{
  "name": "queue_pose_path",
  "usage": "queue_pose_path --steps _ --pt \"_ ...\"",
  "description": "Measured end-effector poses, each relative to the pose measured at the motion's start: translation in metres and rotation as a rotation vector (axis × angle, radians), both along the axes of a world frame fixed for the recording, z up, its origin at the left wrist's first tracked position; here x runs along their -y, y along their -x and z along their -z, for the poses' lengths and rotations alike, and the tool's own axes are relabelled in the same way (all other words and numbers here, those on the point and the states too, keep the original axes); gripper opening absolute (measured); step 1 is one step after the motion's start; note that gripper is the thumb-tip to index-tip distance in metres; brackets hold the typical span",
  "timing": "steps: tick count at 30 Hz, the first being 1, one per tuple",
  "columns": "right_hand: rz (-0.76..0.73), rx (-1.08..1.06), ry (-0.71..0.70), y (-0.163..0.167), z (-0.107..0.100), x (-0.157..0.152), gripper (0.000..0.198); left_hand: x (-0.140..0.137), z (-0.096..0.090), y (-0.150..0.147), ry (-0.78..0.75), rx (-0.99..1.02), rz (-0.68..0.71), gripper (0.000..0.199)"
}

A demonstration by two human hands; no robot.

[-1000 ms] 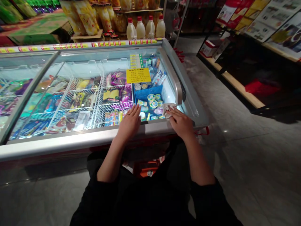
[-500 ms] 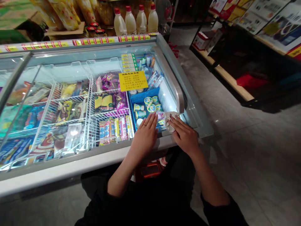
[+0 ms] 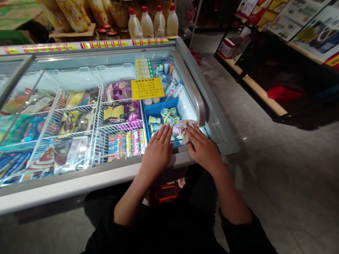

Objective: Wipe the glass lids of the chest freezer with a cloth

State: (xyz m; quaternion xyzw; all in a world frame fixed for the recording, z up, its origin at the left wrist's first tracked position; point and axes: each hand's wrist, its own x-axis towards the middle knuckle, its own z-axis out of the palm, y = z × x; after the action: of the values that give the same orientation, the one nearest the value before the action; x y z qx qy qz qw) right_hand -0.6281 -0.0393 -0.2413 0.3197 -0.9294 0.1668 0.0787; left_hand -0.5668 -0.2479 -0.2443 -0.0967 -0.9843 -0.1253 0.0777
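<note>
My right hand [image 3: 203,150] presses a crumpled pale cloth [image 3: 184,129] against the glass lid of a chest freezer [image 3: 192,162], close to its front right corner. The fingers lie stretched over the cloth, hiding part of it. To its left, my left hand [image 3: 158,145] rests palm down at the front edge of the glass, fingers straight, a ring on one of them. It holds nothing. Under the glass near both hands is a blue basket [image 3: 162,105] with several small tubs [image 3: 168,120]. A yellow sign [image 3: 147,88] with dark writing lies farther back on the lid.
White wire baskets [image 3: 96,134] inside the freezer hold packaged ice creams [image 3: 127,144]. Bottles with red caps [image 3: 147,23] stand behind it. A shelf with boxes [image 3: 299,21] is at the right, across the tiled floor [image 3: 265,165]. Something orange [image 3: 164,193] is beneath the front edge.
Both hands have shifted slightly left over the glass. The cloth lies a little more spread under my right fingers. The view has also moved slightly.
</note>
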Motion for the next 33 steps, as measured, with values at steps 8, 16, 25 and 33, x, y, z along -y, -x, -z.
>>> queue_pose_path --steps 8,16,25,33 --pt "0.014 0.087 0.085 0.020 0.004 0.002 0.048 0.001 0.002 0.002 -0.016 0.002 -0.056 0.064" --pt "-0.090 0.176 0.081 0.026 -0.006 0.005 0.046 0.003 0.005 0.002 0.002 0.013 -0.064 0.064" --pt "-0.001 0.184 0.112 0.035 -0.003 0.033 0.052 0.004 0.004 0.002 0.003 0.001 -0.078 0.063" --pt "-0.006 0.236 0.152 0.039 -0.005 0.005 0.047 0.004 0.006 0.004 -0.034 -0.007 -0.049 0.062"
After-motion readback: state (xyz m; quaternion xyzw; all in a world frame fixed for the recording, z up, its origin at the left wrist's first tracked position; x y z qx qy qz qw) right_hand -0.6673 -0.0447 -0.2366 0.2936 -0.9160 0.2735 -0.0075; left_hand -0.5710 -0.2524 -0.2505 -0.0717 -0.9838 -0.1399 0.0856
